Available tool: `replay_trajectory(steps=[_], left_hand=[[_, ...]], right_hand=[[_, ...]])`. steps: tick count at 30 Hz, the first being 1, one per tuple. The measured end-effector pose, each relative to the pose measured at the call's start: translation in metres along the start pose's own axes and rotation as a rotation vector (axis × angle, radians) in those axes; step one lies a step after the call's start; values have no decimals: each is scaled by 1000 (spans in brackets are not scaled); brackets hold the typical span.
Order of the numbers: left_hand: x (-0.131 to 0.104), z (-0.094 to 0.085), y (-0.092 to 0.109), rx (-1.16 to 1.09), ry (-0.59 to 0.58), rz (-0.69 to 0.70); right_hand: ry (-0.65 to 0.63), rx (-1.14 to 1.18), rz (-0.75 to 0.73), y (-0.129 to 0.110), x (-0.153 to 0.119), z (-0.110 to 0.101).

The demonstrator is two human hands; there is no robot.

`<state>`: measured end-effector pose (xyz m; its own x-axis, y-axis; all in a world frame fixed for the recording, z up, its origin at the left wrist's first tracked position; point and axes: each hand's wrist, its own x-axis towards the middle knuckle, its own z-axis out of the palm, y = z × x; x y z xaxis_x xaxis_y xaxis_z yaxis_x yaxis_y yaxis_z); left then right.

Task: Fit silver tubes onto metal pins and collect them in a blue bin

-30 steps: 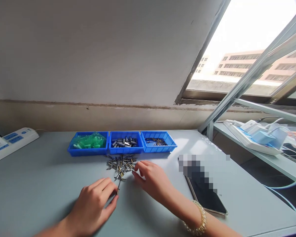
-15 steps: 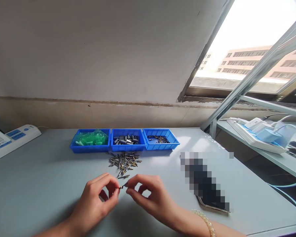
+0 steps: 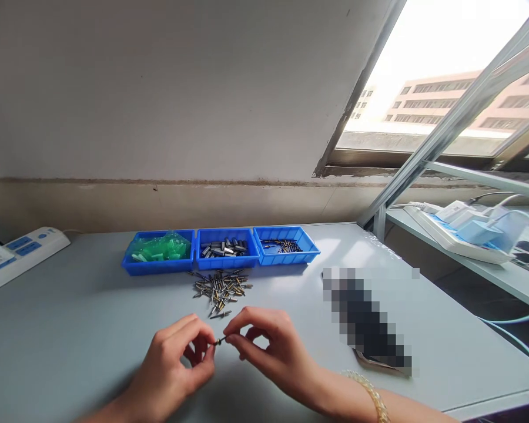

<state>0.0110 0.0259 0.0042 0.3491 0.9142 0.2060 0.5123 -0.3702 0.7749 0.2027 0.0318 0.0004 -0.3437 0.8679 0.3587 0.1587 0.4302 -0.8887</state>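
Between my two hands is a small, slim metal pin with a collar [image 3: 219, 341], held level just above the table. The thumb and forefinger of my left hand [image 3: 176, 358] pinch its left end, hiding that tip. My right hand [image 3: 268, 341] is closed on the dark, thin right end in the same way. Just beyond the fingertips lies a loose pile of slim metal pins [image 3: 223, 289], some with brass-coloured parts. One single pin [image 3: 221, 315] lies at the near side of this pile, close to my right fingers.
Three blue bins stand in a row at the back: one with bagged green pieces [image 3: 165, 247], one with metal sleeves [image 3: 224, 248], one with thin dark pins [image 3: 284, 245]. A pixelated dark object [image 3: 370, 323] lies right. Power strips [image 3: 30, 252] and a metal frame [image 3: 379, 223] flank the table.
The pin between my fingers has turned slightly and shows more of its collar and thin end. Both hands stay close together, and the view has shifted a little.
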Motion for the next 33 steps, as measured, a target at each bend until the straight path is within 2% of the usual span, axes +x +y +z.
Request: replay_trajectory(steps=[2,4,6,9,12,15,18,20,22,24,27,29,31,33], left_hand=[[2,0,6,-144,-68,-154],[4,1,12,-355,-188,-300],[4,4,16,-547,-287,-388],[4,8,16,-668,-339,-423],[1,11,9,-648,-311,-391],[-2,9,2,-557,-148,-330],[-3,5,0,-448,46,-224],[-4,1,2,-399,108,-143],[-5,-1,4,-373,132,-78],[-5,-1,3,-370,147,-67],[-4,0,2,-406,151,-177],[-3,2,3,-430,97,-267],[-1,4,5,-476,-12,-320],[-1,7,8,-547,-152,-361]], right_hand=[[49,-57,-114,0,0,4],[85,-119,-232,-1,-1,10],[77,-163,-301,-2,-2,15],[0,-234,-366,-5,-4,18],[-3,-225,-377,-4,-5,13],[51,-74,-210,1,-5,7],[9,158,147,7,-4,4],[-58,305,330,11,-4,6],[-123,387,400,13,-3,8],[-138,403,409,13,-3,9],[-33,319,341,10,-3,8],[54,216,192,7,-2,7],[79,126,6,3,-2,7],[14,86,-117,0,-3,8]])
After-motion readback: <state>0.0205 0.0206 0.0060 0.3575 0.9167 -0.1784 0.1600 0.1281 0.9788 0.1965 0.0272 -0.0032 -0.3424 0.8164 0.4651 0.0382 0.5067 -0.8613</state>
